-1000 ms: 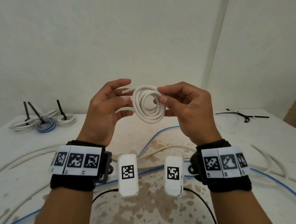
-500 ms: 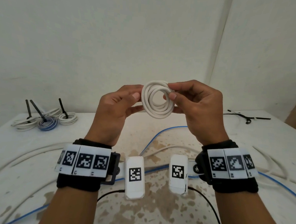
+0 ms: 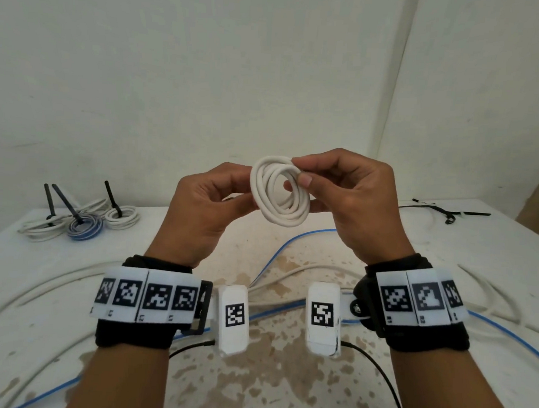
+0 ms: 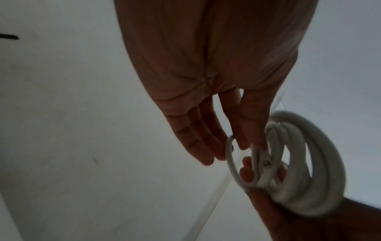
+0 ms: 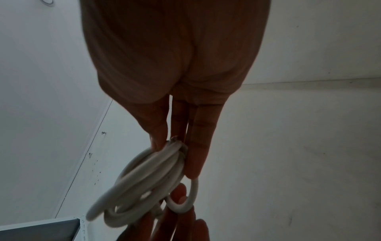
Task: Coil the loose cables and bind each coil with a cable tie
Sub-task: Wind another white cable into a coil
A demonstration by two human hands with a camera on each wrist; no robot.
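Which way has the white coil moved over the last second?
Yes, slightly: the white coil drifted right, farther from the tied coils, at about the same height.

A bare, makeshift work room rather than a lived-in home: plain whitewashed walls (image 3: 206, 74) meet in a corner behind a white table (image 3: 282, 378) blotched with brown stains. Loose white and blue cables (image 3: 294, 241) sprawl over it, three bound coils (image 3: 80, 224) sit at its far left, and black cable ties (image 3: 450, 211) lie far right.
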